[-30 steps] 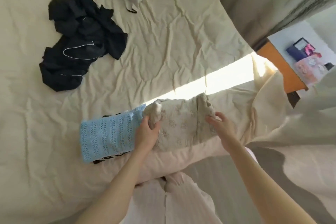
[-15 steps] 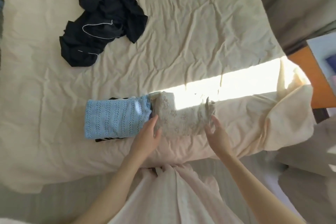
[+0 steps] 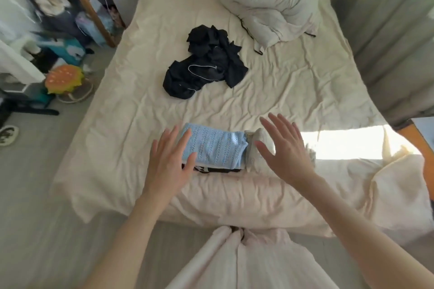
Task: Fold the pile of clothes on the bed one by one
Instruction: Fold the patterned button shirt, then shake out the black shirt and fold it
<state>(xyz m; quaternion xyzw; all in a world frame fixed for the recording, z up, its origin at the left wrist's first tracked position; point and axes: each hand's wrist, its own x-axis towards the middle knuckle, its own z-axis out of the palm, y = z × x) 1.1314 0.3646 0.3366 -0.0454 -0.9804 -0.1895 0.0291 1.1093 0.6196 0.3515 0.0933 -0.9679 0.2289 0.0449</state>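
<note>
The bed [image 3: 293,91], draped in a creased cream sheet, fills far more of the view than half a second ago, its far end now showing with one rumpled pale duvet [image 3: 270,0]. One unfolded black pile of clothes [image 3: 202,70] lies mid-bed, well beyond both hands. One folded blue knit [image 3: 216,148] and one folded cream garment [image 3: 256,148] sit side by side near the close edge. The left hand [image 3: 169,162] and right hand [image 3: 284,148], which pressed the cream garment before, now hover spread and empty.
</note>
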